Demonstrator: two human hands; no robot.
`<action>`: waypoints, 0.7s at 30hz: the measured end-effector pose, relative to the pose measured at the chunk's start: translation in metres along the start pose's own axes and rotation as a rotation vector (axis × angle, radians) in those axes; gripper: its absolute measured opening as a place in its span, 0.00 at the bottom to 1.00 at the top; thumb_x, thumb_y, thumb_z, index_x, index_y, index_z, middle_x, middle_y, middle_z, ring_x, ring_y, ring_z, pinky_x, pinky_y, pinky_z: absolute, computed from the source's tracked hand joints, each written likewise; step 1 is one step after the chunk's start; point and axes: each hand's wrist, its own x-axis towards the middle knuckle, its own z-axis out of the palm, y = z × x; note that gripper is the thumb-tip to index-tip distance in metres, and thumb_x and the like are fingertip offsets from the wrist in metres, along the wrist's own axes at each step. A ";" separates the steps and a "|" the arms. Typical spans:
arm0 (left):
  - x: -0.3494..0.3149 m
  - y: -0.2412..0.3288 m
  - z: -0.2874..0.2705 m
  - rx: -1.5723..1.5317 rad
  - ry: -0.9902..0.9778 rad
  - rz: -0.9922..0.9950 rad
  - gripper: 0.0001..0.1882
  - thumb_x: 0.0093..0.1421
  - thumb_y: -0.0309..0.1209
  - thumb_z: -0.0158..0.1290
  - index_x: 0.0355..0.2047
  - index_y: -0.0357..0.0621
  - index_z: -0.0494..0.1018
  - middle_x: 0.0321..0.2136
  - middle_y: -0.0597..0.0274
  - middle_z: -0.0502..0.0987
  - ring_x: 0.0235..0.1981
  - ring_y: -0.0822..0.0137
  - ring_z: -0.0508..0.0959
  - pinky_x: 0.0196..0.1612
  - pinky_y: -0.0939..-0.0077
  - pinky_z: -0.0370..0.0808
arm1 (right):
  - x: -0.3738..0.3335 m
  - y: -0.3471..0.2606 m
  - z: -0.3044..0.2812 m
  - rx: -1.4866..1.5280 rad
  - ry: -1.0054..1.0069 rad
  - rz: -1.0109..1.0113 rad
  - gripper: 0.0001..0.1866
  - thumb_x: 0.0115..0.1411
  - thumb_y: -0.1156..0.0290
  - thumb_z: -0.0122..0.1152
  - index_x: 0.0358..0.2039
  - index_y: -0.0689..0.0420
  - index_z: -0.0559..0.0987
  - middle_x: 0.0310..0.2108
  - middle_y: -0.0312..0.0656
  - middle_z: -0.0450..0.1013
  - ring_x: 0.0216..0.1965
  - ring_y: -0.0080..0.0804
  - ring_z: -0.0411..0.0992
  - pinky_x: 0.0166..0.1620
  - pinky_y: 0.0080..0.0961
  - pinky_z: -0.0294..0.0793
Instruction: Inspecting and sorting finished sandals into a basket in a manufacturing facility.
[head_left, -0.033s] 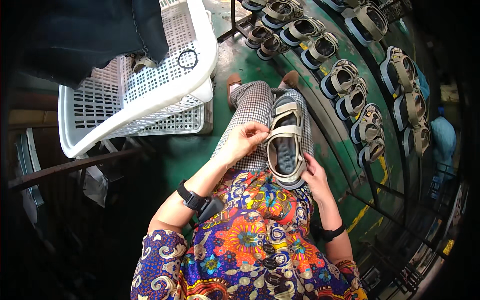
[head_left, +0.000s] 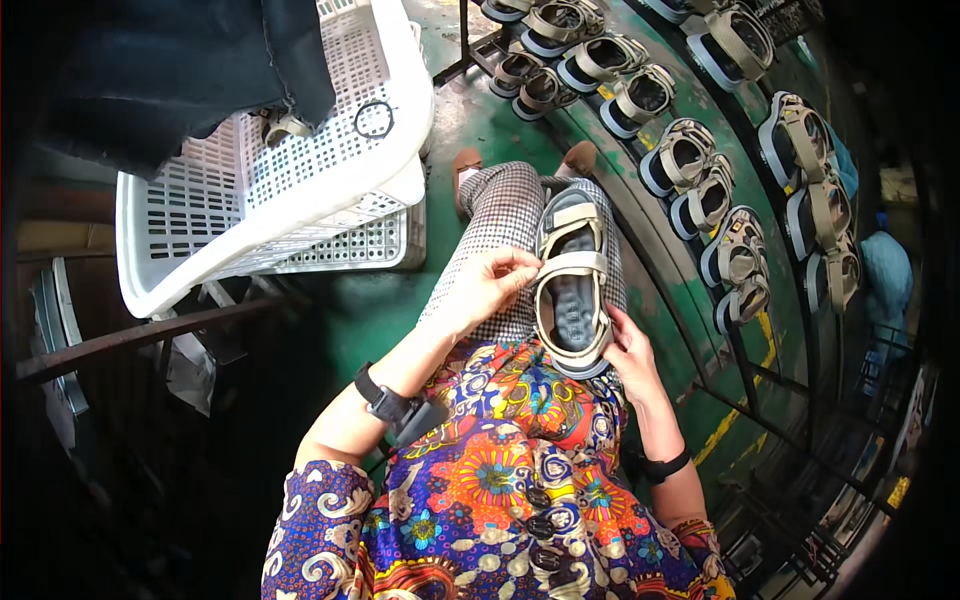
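Holds sandal (head_left: 573, 312) lengthwise, toe (head_left: 570, 198) away from torso (head_left: 500, 480); pinches strap (head_left: 573, 263) at left end with left grip (head_left: 487, 288), clasps heel (head_left: 578, 358) on right side with right grip (head_left: 632, 352).

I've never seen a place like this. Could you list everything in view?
Held sandal: one, beige straps, on the lap
Racked sandals: over a dozen, beige and dark, right
Racks: count unclear, dark, beneath those sandals
Basket: one, white, upper left
Crate: one, white, under the basket
Ring: one, black, in the basket
Sheet: one, black, over the basket
Bar: one, rust-brown, left
Bundle: one, light blue, far right
Floor: green, yellow lines
Shoes: two, brown, feet
Trousers: one pair, checked, legs
Top: one, multicoloured, torso
Wristbands: two, black, forearms
Left hand: one, bare, at the sandal's strap
Right hand: one, bare, at its lower right
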 end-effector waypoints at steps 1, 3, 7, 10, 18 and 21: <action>-0.002 0.000 0.003 0.020 0.020 0.020 0.08 0.61 0.31 0.53 0.38 0.42 0.75 0.19 0.74 0.69 0.16 0.83 0.64 0.18 0.88 0.60 | -0.004 -0.008 0.004 -0.034 0.012 0.010 0.38 0.52 0.78 0.59 0.62 0.68 0.54 0.56 0.49 0.64 0.54 0.30 0.66 0.56 0.25 0.63; -0.003 0.000 0.007 0.041 0.034 0.042 0.08 0.62 0.32 0.53 0.38 0.42 0.75 0.19 0.74 0.69 0.17 0.83 0.64 0.19 0.88 0.60 | -0.006 -0.009 0.006 -0.025 0.025 -0.037 0.38 0.52 0.77 0.60 0.62 0.68 0.55 0.55 0.49 0.65 0.53 0.30 0.66 0.56 0.25 0.63; -0.004 0.000 0.007 -0.006 0.087 0.147 0.10 0.63 0.33 0.51 0.41 0.43 0.74 0.19 0.74 0.69 0.18 0.82 0.65 0.21 0.87 0.61 | -0.007 -0.024 0.008 -0.026 0.048 -0.105 0.39 0.52 0.75 0.61 0.62 0.67 0.55 0.53 0.47 0.67 0.52 0.28 0.67 0.55 0.24 0.64; -0.007 -0.007 0.005 -0.007 0.019 0.087 0.13 0.64 0.35 0.49 0.47 0.44 0.71 0.24 0.73 0.70 0.22 0.81 0.68 0.26 0.86 0.66 | -0.007 -0.024 0.004 -0.029 0.064 -0.136 0.38 0.52 0.77 0.60 0.62 0.66 0.56 0.51 0.46 0.68 0.51 0.28 0.68 0.55 0.25 0.64; 0.005 0.000 0.024 -0.443 -0.155 -0.048 0.33 0.64 0.57 0.38 0.61 0.50 0.57 0.59 0.63 0.63 0.56 0.67 0.65 0.55 0.63 0.62 | -0.014 -0.034 0.005 0.476 -0.081 -0.057 0.41 0.43 0.72 0.69 0.59 0.62 0.62 0.57 0.41 0.63 0.56 0.34 0.64 0.59 0.29 0.64; 0.010 0.015 0.034 -0.649 -0.203 0.056 0.34 0.63 0.57 0.39 0.63 0.50 0.55 0.61 0.63 0.60 0.60 0.63 0.60 0.59 0.55 0.56 | -0.007 -0.026 0.011 0.741 -0.111 -0.087 0.36 0.52 0.62 0.66 0.59 0.59 0.63 0.56 0.40 0.66 0.54 0.34 0.67 0.57 0.32 0.67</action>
